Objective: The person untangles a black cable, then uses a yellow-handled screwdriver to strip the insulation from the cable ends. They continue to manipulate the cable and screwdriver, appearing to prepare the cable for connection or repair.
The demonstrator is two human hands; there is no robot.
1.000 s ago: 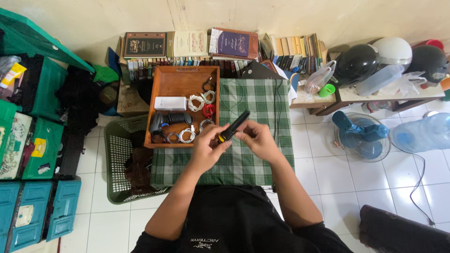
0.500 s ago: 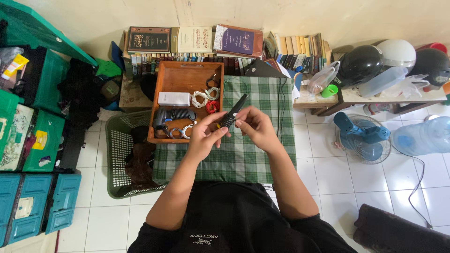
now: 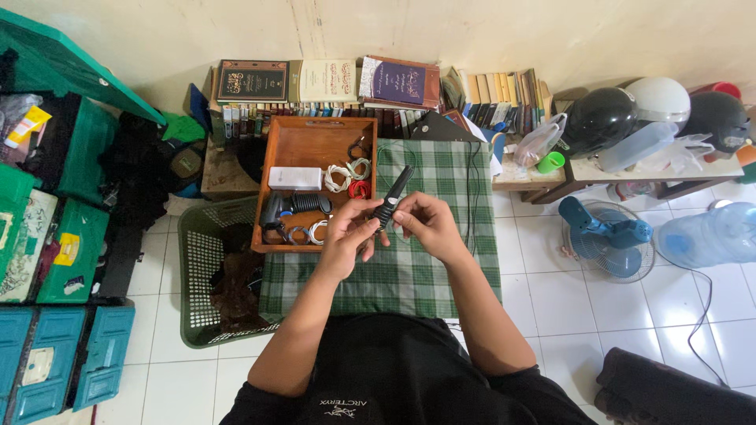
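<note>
Above green checked cloth (image 3: 441,267), your left hand (image 3: 346,244) and right hand (image 3: 425,227) both grip slim black device (image 3: 391,197), long axis pointing up-right, away from you.

The lower end of the black device (image 3: 391,197) is hidden between the left hand (image 3: 348,240) and right hand (image 3: 425,227). The green crates (image 3: 47,236) are cut off by the left edge.

From my feed the room is evenly lit by soft daylight, perhaps from the right, where the floor tiles (image 3: 551,299) look brightest. Shadows are faint. Focus is sharp centrally; wide-angle bending curves the edges.
</note>
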